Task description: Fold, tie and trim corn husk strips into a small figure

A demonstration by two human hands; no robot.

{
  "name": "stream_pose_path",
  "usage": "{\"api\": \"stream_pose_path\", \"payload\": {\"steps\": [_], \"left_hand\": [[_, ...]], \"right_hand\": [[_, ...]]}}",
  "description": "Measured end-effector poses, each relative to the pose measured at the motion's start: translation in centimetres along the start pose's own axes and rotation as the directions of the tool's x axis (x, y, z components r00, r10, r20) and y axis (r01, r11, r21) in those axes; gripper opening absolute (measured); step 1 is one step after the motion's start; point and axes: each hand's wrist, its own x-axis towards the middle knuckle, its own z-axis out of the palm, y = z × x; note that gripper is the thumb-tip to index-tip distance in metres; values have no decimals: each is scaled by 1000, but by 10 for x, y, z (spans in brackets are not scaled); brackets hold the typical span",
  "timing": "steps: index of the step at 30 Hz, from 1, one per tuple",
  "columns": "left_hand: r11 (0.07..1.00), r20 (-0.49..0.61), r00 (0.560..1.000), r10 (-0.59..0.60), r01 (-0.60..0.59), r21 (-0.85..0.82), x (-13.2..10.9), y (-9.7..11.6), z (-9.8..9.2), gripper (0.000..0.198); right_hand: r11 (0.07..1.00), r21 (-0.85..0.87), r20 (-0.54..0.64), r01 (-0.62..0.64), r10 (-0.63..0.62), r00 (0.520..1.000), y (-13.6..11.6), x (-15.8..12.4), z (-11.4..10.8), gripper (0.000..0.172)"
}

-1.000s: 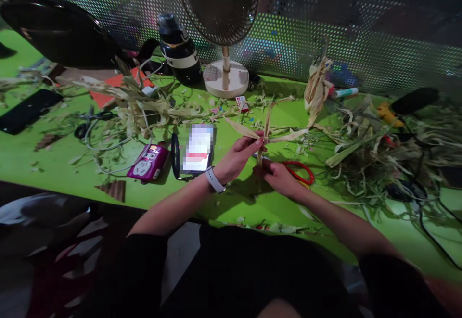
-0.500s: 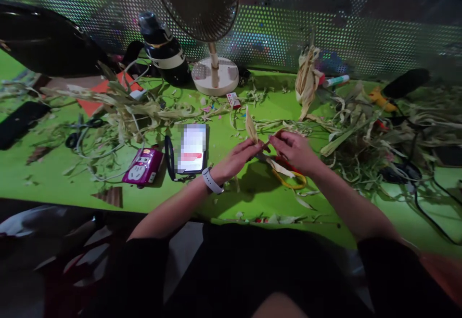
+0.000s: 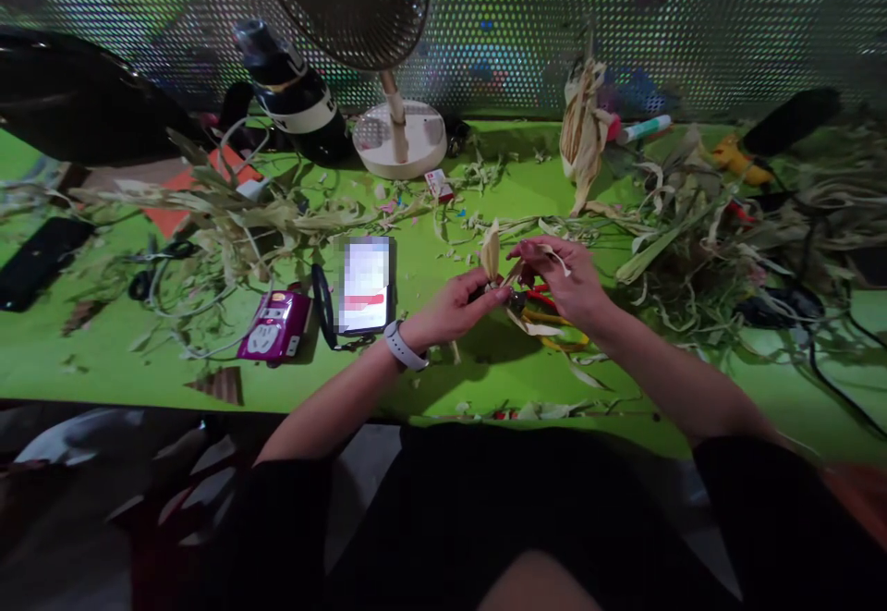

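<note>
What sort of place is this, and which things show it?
Probably a craft table: the left hand pinches a dried leaf, leaf scraps litter the green tabletop, and black-handled scissors lie towards the left.

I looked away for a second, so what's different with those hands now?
The right hand moved farther from the body and to the right, and now has a pale husk strip between its fingers. The husk strips, spread wide before, look less spread out. The left hand still holds the husk; the phone and purple socket box stayed put.
</note>
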Motion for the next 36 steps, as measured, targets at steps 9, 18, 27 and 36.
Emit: {"api": "stream_pose_path", "payload": {"steps": [9, 18, 27, 36], "left_hand": [[969, -77, 988, -137, 118, -219, 5, -8, -13, 35], [956, -2, 987, -160, 154, -251, 6, 2, -21, 31], [930, 20, 985, -172, 169, -327, 5, 4, -27, 25], [938, -46, 982, -182, 160, -307, 7, -7, -32, 23]], "right_hand": [[936, -54, 272, -348, 349, 897, 1, -3, 3, 49], [958, -127, 461, -258, 287, 840, 6, -9, 3, 42], [940, -283, 573, -189, 324, 753, 1, -7, -6, 38], [934, -251, 547, -255, 355, 758, 6, -5, -6, 35]]}}
